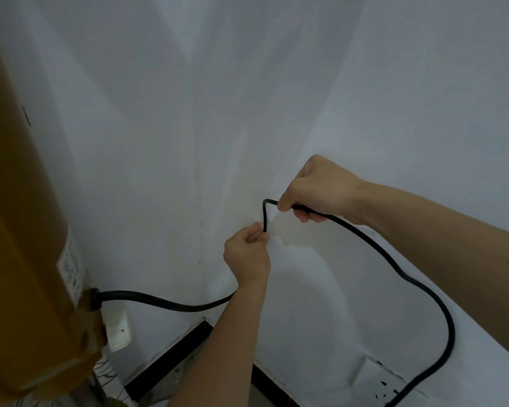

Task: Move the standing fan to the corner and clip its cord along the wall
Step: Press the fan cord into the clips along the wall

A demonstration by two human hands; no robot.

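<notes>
The fan's yellow-brown motor housing (27,230) fills the left edge, close to the camera. A black cord (171,304) leaves its back, passes behind my left forearm, rises to a sharp bend against the right-hand wall and sweeps down to the lower right. My left hand (247,257) pinches the cord just below the bend, fingers pressed to the wall. My right hand (318,189) grips the cord just right of the bend. Any clip under my fingers is hidden.
Two white walls meet in a corner (197,201) with a black skirting board (171,356) at the floor. A white socket (118,330) sits on the left wall beside the fan. Another socket (385,383) is low on the right wall, where the cord ends.
</notes>
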